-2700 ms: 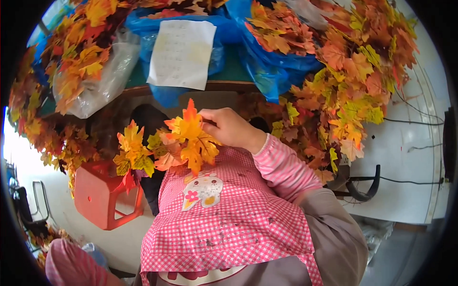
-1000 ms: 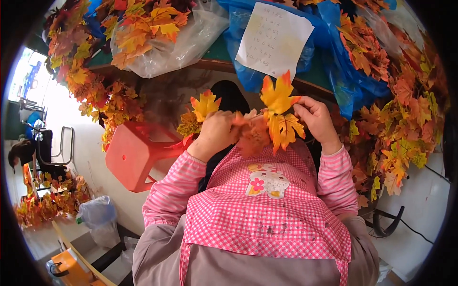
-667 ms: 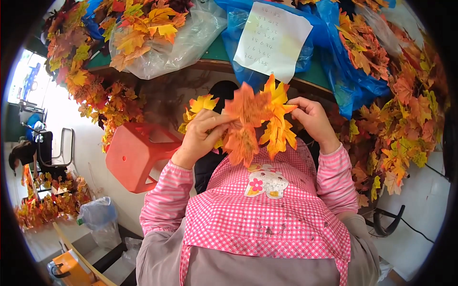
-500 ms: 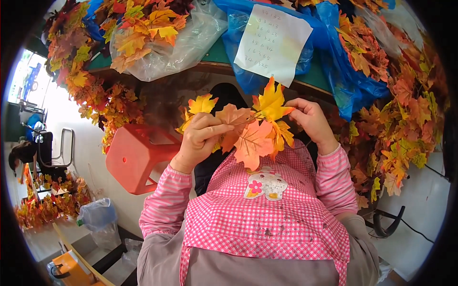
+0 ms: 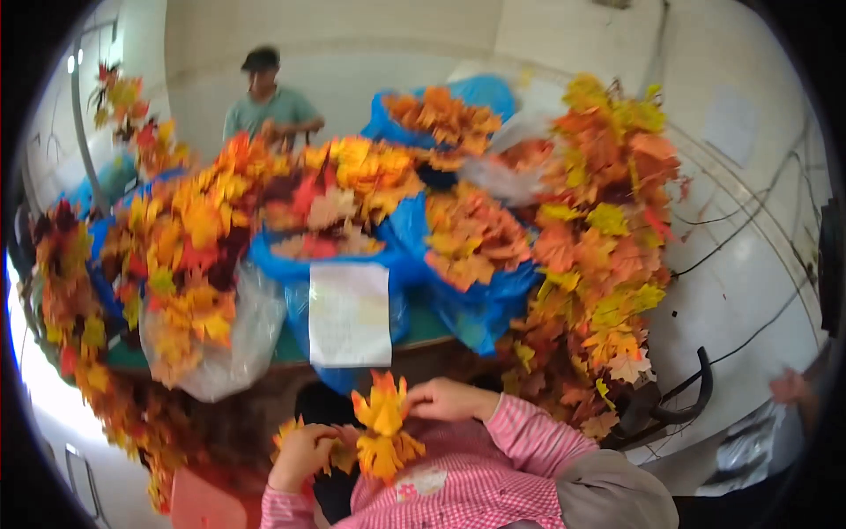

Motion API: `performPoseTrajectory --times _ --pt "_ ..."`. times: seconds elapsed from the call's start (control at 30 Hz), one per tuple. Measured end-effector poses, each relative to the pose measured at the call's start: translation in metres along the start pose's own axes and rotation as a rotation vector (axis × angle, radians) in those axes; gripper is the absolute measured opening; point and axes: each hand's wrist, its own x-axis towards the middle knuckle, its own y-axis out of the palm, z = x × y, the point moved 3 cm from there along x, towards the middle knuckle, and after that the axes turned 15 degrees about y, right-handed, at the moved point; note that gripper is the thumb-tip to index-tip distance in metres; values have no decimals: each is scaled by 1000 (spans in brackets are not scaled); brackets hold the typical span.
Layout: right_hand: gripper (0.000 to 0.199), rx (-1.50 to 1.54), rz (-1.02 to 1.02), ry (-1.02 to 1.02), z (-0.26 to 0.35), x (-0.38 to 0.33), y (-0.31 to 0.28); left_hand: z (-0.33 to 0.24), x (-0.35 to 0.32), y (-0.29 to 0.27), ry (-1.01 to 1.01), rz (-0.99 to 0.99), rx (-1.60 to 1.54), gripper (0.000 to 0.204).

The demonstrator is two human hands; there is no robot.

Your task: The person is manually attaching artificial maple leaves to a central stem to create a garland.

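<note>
My left hand (image 5: pixel 302 455) and my right hand (image 5: pixel 446 398) are at the lower edge, in front of my pink checked apron (image 5: pixel 476 494). Between them I hold a sprig of orange and yellow fabric maple leaves (image 5: pixel 384 428). The right hand pinches its top from the right. The left hand grips the lower stem side, with a few more small leaves (image 5: pixel 287 432) by its fingers. The sprig's stem is hidden behind the leaves.
The green table (image 5: pixel 291 348) carries blue bags (image 5: pixel 480 309) and a clear bag (image 5: pixel 238 339) full of fabric leaves, with a white paper sheet (image 5: pixel 350 313) hanging at its front. Leaf garlands (image 5: pixel 608 247) hang right. A person (image 5: pixel 269 97) stands behind. A red stool (image 5: pixel 201 504) is lower left.
The view has tilted up: the table top, bags and the far person now show. My hands with the leaf sprig have dropped to the lower edge, still holding it.
</note>
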Motion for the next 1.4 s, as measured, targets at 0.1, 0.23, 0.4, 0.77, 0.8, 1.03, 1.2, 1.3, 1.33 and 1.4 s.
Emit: performPoseTrajectory --times 0.1,0.23,0.4,0.77,0.8,1.03,1.2,1.3,1.33,1.4 --pt "24 0 18 124 12 -17 2 -2 35 13 139 -230 -114 18" --pt "26 -138 -26 12 31 -30 12 -27 52 47 117 -225 -463 21" --pt "18 -219 -252 142 18 -31 5 -56 44 73 301 -82 -148 34" --pt "8 -175 -440 -20 26 -7 -16 -24 24 85 295 -298 211 78" --pt "7 -321 -455 -217 20 -6 -7 -5 16 99 287 -273 198 77" --pt "19 -30 -232 88 -9 1 0 -30 19 85 83 20 162 71" --pt "21 -197 -236 -1 1 -9 -5 -50 31 71 331 -281 229 55" --pt "21 -225 -224 -26 -5 -14 6 -79 30 59 439 -470 139 31" --pt "20 -246 -229 -25 -5 -14 7 -82 27 65 511 -429 49 28" --pt "16 -201 -300 -34 10 -17 3 -93 24 71 567 -264 -121 21"
